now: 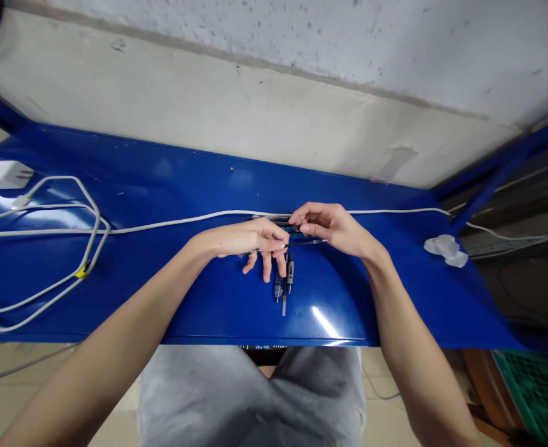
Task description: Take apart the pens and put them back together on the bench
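Between the thumb and index finger of my left hand (260, 243) is a thin dark pen refill (304, 243); its far end reaches under my right hand. The other left fingers hang spread below. My right hand (327, 225) is curled just beside it, thumb and fingertips close together near small dark pen pieces; what they grip is too small to make out. Behind both hands lie several dark and blue pens (281, 219), partly covered. Under my left fingertips rest a grey pen part with a clip (291, 274), a clear pen tip section (278, 289) and another refill (284, 304).
A blue metal shelf (199, 310) holds everything, against a pale wall. One white cable (181, 221) runs across behind the hands, looped at left near a white charger (4, 174). Crumpled white tissue (446, 249) lies at right. The shelf's front edge is close to my lap.
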Demonstrator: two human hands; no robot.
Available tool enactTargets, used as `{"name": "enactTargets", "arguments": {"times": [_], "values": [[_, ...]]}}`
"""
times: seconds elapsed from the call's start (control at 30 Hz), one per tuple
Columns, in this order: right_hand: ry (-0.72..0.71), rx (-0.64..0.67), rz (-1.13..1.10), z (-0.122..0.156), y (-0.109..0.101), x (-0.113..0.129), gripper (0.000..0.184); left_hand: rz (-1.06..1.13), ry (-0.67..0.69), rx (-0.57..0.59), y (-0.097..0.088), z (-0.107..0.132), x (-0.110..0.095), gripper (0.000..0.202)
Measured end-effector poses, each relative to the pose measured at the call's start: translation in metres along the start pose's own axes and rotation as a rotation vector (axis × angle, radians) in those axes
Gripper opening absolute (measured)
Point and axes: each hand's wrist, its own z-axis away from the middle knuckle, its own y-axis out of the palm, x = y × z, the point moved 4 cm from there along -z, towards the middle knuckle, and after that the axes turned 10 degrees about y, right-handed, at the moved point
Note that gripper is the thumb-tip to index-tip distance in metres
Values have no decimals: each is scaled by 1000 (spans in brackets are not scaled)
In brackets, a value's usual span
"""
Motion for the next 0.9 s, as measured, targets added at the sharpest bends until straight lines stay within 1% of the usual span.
{"name": "enactTargets", "arguments": {"times": [0.1,0.3,0.4,0.53,0.63,0.77,0.9], "values": [[44,21,-88,-1,1,-5,22,-3,-6,-6,-1,1,0,39],[77,56,6,0,1,-3,23,1,-42,-18,-3,2,-2,33],[63,98,29,1,3,-1,26,0,-47,-7,-2,3,-4,33],[71,142,80,1,9,-3,28,8,-61,-17,-3,5,-5,33],[87,171,53,0,17,-5,27,5,-58,-28,-5,7,-5,37],[64,202,24,-3,26,-5,24,10,-43,-25,-7,7,-4,42],[32,198,27,-5,29,-4,22,18,-48,-30,-7,7,-2,40]]}}
